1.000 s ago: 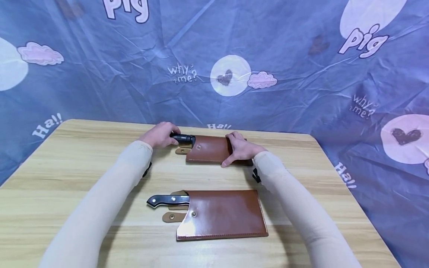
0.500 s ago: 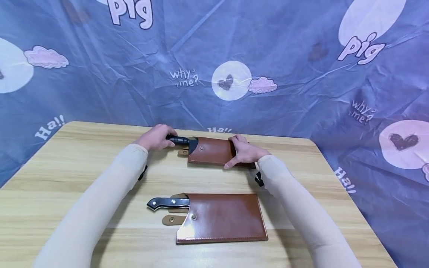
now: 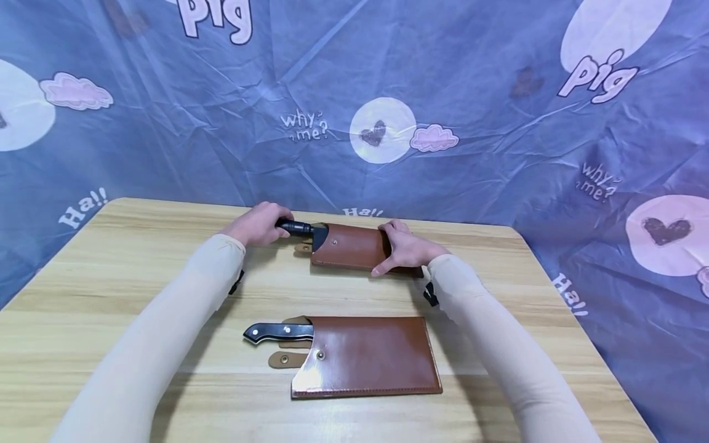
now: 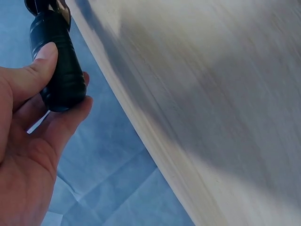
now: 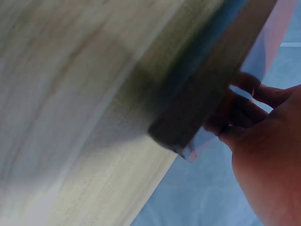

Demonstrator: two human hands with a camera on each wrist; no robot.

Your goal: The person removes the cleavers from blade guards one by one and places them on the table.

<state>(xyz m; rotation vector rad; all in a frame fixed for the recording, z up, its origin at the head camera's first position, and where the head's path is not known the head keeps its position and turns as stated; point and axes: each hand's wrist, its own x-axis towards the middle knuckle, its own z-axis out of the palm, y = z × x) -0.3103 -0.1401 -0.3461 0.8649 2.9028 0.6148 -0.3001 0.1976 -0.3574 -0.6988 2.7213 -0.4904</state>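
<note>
My left hand [image 3: 256, 225] grips the black ribbed handle [image 4: 60, 70] of a cleaver, with the thumb along one side. The cleaver's dark blade heel [image 3: 319, 237] shows at the mouth of a brown leather sheath [image 3: 351, 246], which hides the rest of the blade. Across the sheath's right end, my right hand [image 3: 408, 247] holds it, thumb at the near edge and fingers at the far edge. In the right wrist view the fingers lie over the glossy side of the sheath [image 5: 188, 113].
Nearer on the wooden table [image 3: 138, 271] lies a second brown sheath [image 3: 371, 357] with a black riveted knife handle [image 3: 279, 332] protruding left. Its snap strap [image 3: 287, 359] lies unfastened. A blue printed cloth [image 3: 221, 141] hangs behind the table's far edge.
The handle has shifted slightly left and the far sheath slightly right, so more of the dark blade shows at its mouth. The nearer sheath stays in place.
</note>
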